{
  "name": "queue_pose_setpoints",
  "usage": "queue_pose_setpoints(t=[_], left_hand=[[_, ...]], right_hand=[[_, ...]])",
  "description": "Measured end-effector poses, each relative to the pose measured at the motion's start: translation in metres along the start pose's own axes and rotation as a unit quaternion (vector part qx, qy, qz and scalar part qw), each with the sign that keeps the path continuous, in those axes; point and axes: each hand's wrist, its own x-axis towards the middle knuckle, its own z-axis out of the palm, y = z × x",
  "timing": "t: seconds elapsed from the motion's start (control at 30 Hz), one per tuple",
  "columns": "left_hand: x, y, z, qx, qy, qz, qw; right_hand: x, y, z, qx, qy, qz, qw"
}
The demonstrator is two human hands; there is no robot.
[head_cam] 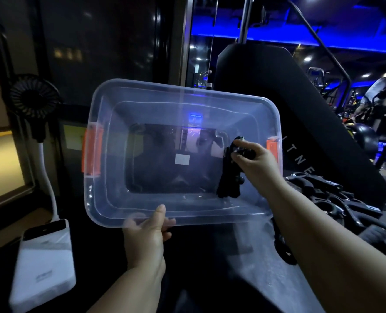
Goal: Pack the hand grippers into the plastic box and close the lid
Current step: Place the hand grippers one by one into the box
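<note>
Black hand gripper (229, 177) held inside a clear plastic box (110, 199), right of centre in the frame.

The gripper is matte black. Its long axis runs top to bottom, with the spring end up between the pinching fingers of the right hand (253, 159) and the handles hanging down. The box's long axis runs left to right, its opening faces the camera, and there is an orange latch (92, 152) at each end. The left hand (145, 233) grips its lower rim, thumb over the edge. The writing on a small white sticker (182, 159) on the box bottom is unreadable. More black hand grippers (336, 199) are piled at lower right. Behind them, a black pad (255, 86) shows the letters "ITNE". A small fan (35, 96) and a white power bank (43, 263) sit at left.
</note>
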Motion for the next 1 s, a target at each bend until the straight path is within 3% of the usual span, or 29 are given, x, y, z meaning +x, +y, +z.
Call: queue_pose_setpoints(t=[0.13, 0.43, 1.0], left_hand=[[-0.002, 0.003, -0.002, -0.015, -0.004, -0.016, 1.0], [-0.003, 0.005, -0.001, -0.005, -0.017, -0.052, 0.998], [-0.009, 0.008, 0.003, 0.005, -0.029, -0.058, 0.998]], right_hand=[[0.011, 0.02, 0.02, -0.121, -0.042, 0.005, 0.992], [0.032, 0.029, 0.035, -0.281, -0.099, 0.005, 0.955], [0.045, 0.028, 0.043, -0.416, -0.086, 0.005, 0.905]])
